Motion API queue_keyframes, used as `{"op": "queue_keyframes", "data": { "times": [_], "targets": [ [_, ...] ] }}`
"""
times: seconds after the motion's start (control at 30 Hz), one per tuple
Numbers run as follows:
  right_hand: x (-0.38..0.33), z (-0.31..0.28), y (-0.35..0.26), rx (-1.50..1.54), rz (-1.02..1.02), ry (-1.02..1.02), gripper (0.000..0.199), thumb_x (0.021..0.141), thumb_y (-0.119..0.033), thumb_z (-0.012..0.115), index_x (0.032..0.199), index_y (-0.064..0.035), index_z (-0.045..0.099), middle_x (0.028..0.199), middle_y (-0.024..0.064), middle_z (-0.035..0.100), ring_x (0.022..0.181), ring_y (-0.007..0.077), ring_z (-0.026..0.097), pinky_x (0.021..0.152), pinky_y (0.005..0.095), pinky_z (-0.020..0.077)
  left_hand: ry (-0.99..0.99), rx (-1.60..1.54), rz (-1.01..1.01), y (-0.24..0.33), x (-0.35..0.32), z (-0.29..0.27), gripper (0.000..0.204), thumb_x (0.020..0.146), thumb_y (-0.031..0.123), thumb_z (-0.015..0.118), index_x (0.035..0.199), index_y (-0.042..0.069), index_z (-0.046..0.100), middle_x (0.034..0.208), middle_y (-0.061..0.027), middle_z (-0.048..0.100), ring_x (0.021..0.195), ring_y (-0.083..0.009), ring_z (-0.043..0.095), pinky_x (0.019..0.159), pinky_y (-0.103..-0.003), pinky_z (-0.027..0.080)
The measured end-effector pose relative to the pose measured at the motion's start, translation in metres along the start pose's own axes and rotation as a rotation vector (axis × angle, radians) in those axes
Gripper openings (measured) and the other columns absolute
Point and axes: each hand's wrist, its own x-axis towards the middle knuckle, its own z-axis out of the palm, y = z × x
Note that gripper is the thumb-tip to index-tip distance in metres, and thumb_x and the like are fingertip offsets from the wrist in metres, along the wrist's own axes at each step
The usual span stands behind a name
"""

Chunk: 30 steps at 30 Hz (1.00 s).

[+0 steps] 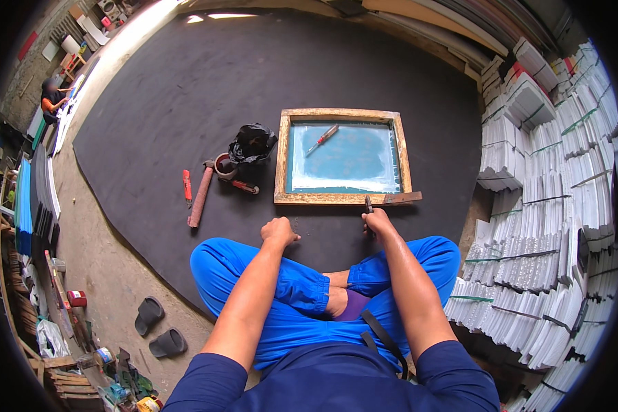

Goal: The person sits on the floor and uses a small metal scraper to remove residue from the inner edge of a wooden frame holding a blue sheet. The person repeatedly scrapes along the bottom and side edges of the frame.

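Observation:
My right hand (375, 222) is closed around a dark hand tool that looks like pliers (369, 204), its tip at the near edge of a wooden frame (343, 199). Teal mesh (347, 158) with whitish borders fills this frame. A screwdriver (323, 139) with a reddish handle lies slanted across the mesh. At the near right corner sits a short brown wooden strip (403, 198). My left hand (279, 232) is curled closed above my left shin, apart from the frame; whatever its fingers hold, if anything, is hidden. Tiny specks dot the dark mat beside it.
Left of the frame are a black plastic bag (253, 143), a cup (224, 165), a hammer (200, 196), a red cutter (187, 187) and another red-handled tool (244, 186). Tied white stacks (529, 233) line the right. Slippers (158, 326) lie left; a person (52, 99) sits far left.

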Motion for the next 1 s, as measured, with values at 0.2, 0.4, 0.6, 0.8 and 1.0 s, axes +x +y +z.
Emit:
{"op": "queue_keyframes", "data": {
  "times": [0.2,0.4,0.6,0.8,1.0],
  "targets": [
    [0.004,-0.003,-0.008,-0.288,-0.034,0.115,0.019,0.083,-0.011,0.059,0.085,0.0075,0.064,0.075,0.0196,0.065,0.067,0.0312,0.067,0.062,0.0464,0.0518,-0.010,-0.031,0.040,0.002,0.004,0.003,0.055,0.074,0.048,0.085,0.110,0.009,0.075,0.115,-0.0124,0.073,0.109,-0.0290,0.070,0.088,-0.041,0.056],
    [-0.001,-0.010,-0.015,-0.471,-0.133,0.196,0.029,0.070,-0.008,0.051,0.084,0.0147,0.064,0.080,0.0320,0.066,0.081,0.0429,0.071,0.074,0.0468,0.0536,0.009,-0.041,0.071,0.007,0.003,0.002,0.053,0.075,0.048,0.084,0.108,0.007,0.076,0.112,-0.0137,0.074,0.107,-0.0301,0.070,0.086,-0.041,0.056],
    [-0.004,-0.010,-0.021,-0.477,-0.132,0.144,0.029,0.071,-0.008,0.050,0.084,0.0144,0.064,0.082,0.0325,0.067,0.083,0.0435,0.071,0.075,0.0477,0.0540,-0.012,-0.060,0.090,0.014,0.004,0.000,0.053,0.076,0.048,0.083,0.107,0.005,0.075,0.111,-0.0150,0.074,0.106,-0.0310,0.070,0.086,-0.042,0.056],
    [-0.024,0.002,-0.039,-0.567,-0.019,0.200,0.036,0.083,-0.011,0.051,0.111,0.0062,0.064,0.102,0.0297,0.070,0.095,0.0426,0.070,0.085,0.0484,0.0546,-0.020,-0.055,0.098,0.023,0.001,-0.007,0.053,0.077,0.049,0.082,0.105,0.005,0.076,0.110,-0.0164,0.073,0.106,-0.0319,0.070,0.087,-0.042,0.056],
    [-0.043,0.005,-0.042,-0.482,0.009,0.257,0.044,0.085,-0.012,0.054,0.128,-0.0035,0.058,0.124,0.0254,0.065,0.119,0.0424,0.061,0.101,0.0504,0.0482,-0.011,-0.045,0.108,0.026,0.008,0.000,0.053,0.079,0.052,0.079,0.103,0.005,0.076,0.110,-0.0167,0.074,0.105,-0.0323,0.070,0.087,-0.042,0.056]
  ]
}}
